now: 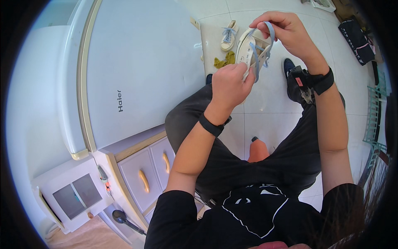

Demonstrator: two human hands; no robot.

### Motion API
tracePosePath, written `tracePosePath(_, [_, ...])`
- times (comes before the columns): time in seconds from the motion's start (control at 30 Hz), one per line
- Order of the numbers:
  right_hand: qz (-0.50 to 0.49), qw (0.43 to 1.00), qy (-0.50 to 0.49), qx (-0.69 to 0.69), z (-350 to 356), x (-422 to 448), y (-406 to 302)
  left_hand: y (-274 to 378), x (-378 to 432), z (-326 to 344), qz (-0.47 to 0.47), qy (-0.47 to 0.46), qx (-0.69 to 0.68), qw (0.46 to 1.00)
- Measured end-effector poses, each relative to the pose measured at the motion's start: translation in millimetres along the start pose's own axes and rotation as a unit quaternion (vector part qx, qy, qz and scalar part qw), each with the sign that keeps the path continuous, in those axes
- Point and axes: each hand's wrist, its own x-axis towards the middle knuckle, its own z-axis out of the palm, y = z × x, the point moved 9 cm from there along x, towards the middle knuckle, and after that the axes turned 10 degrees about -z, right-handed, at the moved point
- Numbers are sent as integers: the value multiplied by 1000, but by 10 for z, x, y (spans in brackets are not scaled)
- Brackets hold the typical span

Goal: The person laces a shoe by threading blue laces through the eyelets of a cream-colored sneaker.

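Observation:
Out in front of my knees, my left hand point(231, 82) grips a cream canvas sneaker point(244, 54) by its near part. The thumb and fingers of my right hand point(289, 34) pinch a light-blue shoelace point(271, 32) above the shoe's far end. That lace arcs in a loop, and more of it hangs over the eyelets and the shoe's opening. Part of the sneaker is hidden behind my left hand. Beyond it, a matching sneaker point(228, 39) with blue laces stands on the floor. An olive-green cloth point(225, 60) lies crumpled close to that second shoe.
To my left is a large white Haier refrigerator point(140, 62). Nearer sits a white drawer cabinet point(140, 174) with wooden handles. A black bag point(356, 40) and a green rack point(373, 115) are at the right. Something orange point(258, 150) shows between my thighs, above the tiled floor point(264, 121).

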Motion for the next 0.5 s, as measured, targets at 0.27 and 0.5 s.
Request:
tracePosePath(0.27, [-40,998,22,36,37,9,-8,0,-14,19,-2,-6,13,1000])
tracePosePath(0.5, [8,997,43,68,-34,-31,129,9,-40,94,3,-22,-3,1000])
